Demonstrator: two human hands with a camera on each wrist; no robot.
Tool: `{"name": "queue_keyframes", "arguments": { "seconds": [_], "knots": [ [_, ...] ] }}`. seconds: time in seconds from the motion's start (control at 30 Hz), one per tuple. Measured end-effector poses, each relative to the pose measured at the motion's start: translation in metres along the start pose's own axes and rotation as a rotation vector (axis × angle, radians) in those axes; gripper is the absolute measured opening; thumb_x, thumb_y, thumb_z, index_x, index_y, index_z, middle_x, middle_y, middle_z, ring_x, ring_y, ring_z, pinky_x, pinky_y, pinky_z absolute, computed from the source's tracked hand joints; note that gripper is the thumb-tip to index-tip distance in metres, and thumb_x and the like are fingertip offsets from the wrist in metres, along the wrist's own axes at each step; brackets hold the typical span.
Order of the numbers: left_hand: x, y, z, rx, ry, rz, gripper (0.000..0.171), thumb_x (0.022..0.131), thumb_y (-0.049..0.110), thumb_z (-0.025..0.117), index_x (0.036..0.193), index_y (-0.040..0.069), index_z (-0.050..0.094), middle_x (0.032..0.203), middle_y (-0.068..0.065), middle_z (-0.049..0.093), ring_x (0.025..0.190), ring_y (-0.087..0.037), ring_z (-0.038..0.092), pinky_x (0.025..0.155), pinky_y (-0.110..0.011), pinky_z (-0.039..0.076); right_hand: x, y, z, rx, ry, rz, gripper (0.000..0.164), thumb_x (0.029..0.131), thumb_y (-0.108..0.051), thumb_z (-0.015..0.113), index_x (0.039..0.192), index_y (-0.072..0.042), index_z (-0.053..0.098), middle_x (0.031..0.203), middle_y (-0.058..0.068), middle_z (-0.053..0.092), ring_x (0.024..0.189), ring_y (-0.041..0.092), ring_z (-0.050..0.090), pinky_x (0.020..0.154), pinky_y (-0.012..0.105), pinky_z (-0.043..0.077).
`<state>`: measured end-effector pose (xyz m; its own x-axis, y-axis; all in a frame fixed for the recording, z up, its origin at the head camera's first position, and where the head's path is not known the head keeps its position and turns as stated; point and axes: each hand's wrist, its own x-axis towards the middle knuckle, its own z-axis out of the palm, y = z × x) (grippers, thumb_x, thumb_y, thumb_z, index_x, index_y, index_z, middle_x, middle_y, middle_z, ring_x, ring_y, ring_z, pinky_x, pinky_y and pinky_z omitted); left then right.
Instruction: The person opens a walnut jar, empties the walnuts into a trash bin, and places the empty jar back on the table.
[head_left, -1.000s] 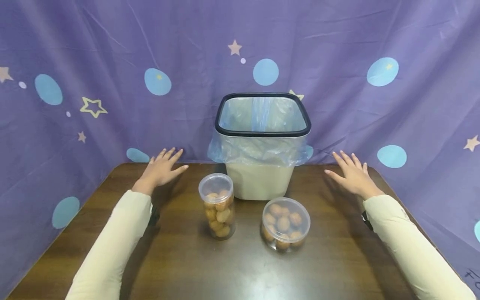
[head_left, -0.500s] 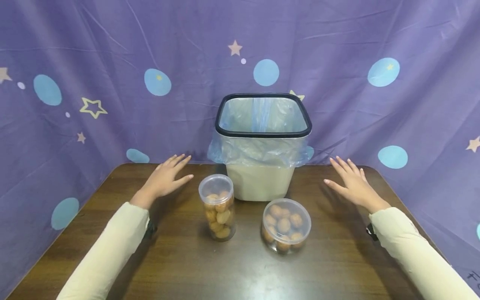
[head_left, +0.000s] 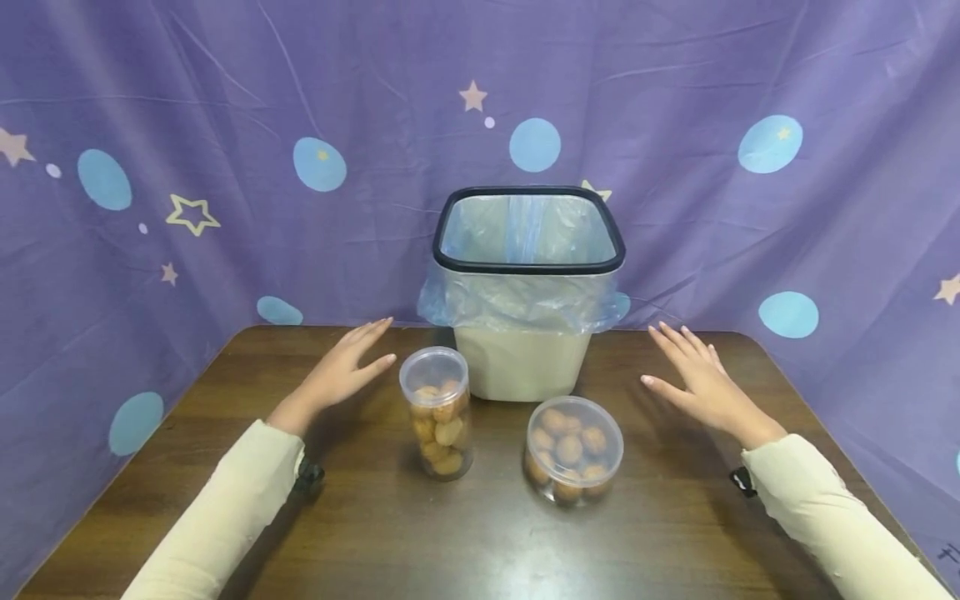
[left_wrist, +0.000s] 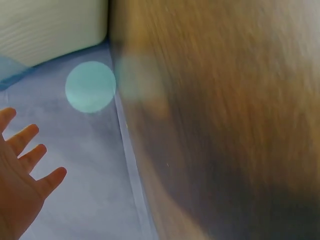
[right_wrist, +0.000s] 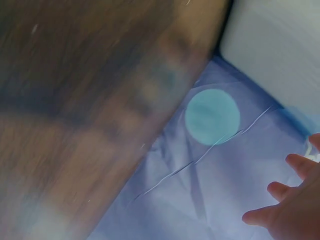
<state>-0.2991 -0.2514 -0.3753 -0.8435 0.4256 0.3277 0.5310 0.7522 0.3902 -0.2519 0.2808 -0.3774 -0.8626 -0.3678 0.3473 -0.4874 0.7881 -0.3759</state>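
Note:
My left hand hovers over the left part of the table, fingers straight and thumb apart, with nothing in it. Just right of its thumb stands a tall clear jar with a translucent lid, filled with brown walnut-like nuts. My right hand is held over the right part of the table, fingers extended and also holding nothing. To its lower left sits a low round clear tub of similar round brown nuts under a lid. In the wrist views, the left palm and the right fingers are spread and bare.
Behind the jars, at the table's back edge, stands a cream bin with a black rim and a light-blue plastic liner folded over it. The brown wooden table backs onto a purple curtain with stars and dots.
Both hands have moved slightly inward and nearer to me, the left toward the tall jar. The jar, tub and bin have stayed where they were.

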Motion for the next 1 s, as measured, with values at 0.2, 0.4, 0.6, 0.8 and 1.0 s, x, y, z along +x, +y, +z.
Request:
{"name": "queue_keyframes", "arguments": {
  "seconds": [0.2, 0.4, 0.6, 0.8, 1.0],
  "knots": [
    [-0.005, 0.004, 0.006, -0.064, 0.014, 0.032, 0.063, 0.095, 0.033, 0.055, 0.148, 0.01, 0.03, 0.149, -0.017, 0.033, 0.135, -0.039, 0.029, 0.109, -0.057, 0.021, -0.006, -0.016, 0.006, 0.026, 0.018, -0.058, 0.073, 0.089, -0.033, 0.062, 0.15, -0.016, 0.026, 0.154, 0.015, 0.023, 0.14, 0.043, 0.012, 0.102, 0.074, 0.006],
    [-0.01, 0.01, 0.007, -0.146, 0.035, 0.03, 0.059, 0.096, 0.029, 0.053, 0.149, 0.015, 0.03, 0.149, -0.016, 0.034, 0.135, -0.039, 0.031, 0.109, -0.058, 0.023, -0.007, -0.031, 0.007, 0.065, 0.017, -0.1, 0.072, 0.089, -0.031, 0.063, 0.149, -0.015, 0.027, 0.153, 0.016, 0.025, 0.141, 0.039, 0.012, 0.105, 0.071, 0.005],
    [-0.016, 0.013, 0.006, -0.25, 0.029, 0.034, 0.058, 0.097, 0.021, 0.053, 0.149, 0.015, 0.029, 0.148, -0.015, 0.036, 0.136, -0.036, 0.031, 0.109, -0.057, 0.024, -0.005, -0.047, 0.009, 0.092, 0.029, -0.171, 0.075, 0.087, -0.029, 0.065, 0.149, -0.016, 0.027, 0.153, 0.015, 0.026, 0.14, 0.041, 0.014, 0.107, 0.067, 0.009],
    [-0.023, 0.014, 0.007, -0.364, 0.02, 0.075, 0.06, 0.094, 0.006, 0.054, 0.148, 0.007, 0.028, 0.145, -0.021, 0.039, 0.134, -0.04, 0.032, 0.107, -0.06, 0.024, -0.003, -0.065, 0.01, 0.119, 0.042, -0.23, 0.079, 0.084, -0.027, 0.07, 0.149, -0.015, 0.027, 0.153, 0.012, 0.026, 0.14, 0.04, 0.016, 0.105, 0.065, 0.019],
    [-0.032, 0.016, 0.006, -0.444, 0.012, 0.123, 0.064, 0.092, 0.0, 0.054, 0.149, 0.007, 0.025, 0.144, -0.022, 0.039, 0.133, -0.041, 0.032, 0.105, -0.061, 0.025, -0.002, -0.084, 0.013, 0.178, 0.043, -0.29, 0.079, 0.084, -0.027, 0.069, 0.149, -0.014, 0.026, 0.153, 0.012, 0.026, 0.141, 0.035, 0.016, 0.106, 0.063, 0.019]
  ]
}}
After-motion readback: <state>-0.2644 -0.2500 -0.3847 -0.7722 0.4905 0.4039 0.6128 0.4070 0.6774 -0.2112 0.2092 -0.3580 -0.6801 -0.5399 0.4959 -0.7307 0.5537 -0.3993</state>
